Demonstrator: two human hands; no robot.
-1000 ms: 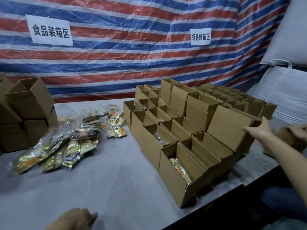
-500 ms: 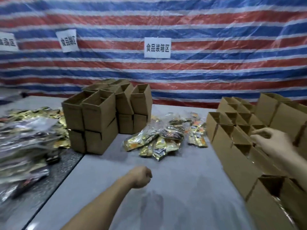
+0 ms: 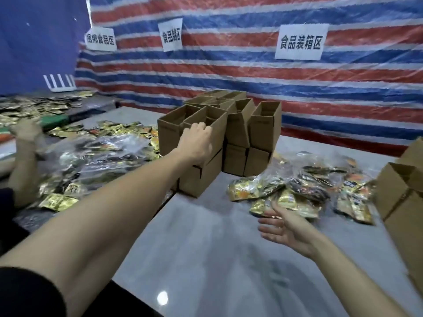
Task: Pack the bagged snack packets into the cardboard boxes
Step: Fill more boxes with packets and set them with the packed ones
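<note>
Reaching out across the grey table (image 3: 206, 259), the left hand (image 3: 196, 143) now has its fingers hooked over the near rim of an open-topped brown cardboard box (image 3: 217, 131) on the upper layer of a two-high stack of brown cardboard boxes (image 3: 263, 129). Half a second ago it was a closed fist over bare tabletop, well short of that stack. The right hand (image 3: 283, 229) has moved too. It was over the rows of boxes on the right, and now it sits low above the table, palm turned up, fingers spread and holding nothing. Its fingertips are just short of the clear bags of gold and orange snack packets (image 3: 297, 188) that lie just beyond it.

I read this as fetching a fresh empty box while the other hand goes for a bag to fill it, so a new packing round is starting. Whether the left thumb presses the box's outer wall I cannot tell, as the back of the hand hides it.

Further open brown boxes (image 3: 398, 197) stand to the right of the right hand. Left of the left forearm lies a second heap of bagged packets (image 3: 103, 154), and beyond it another person's hand (image 3: 26, 131), blurred.
</note>
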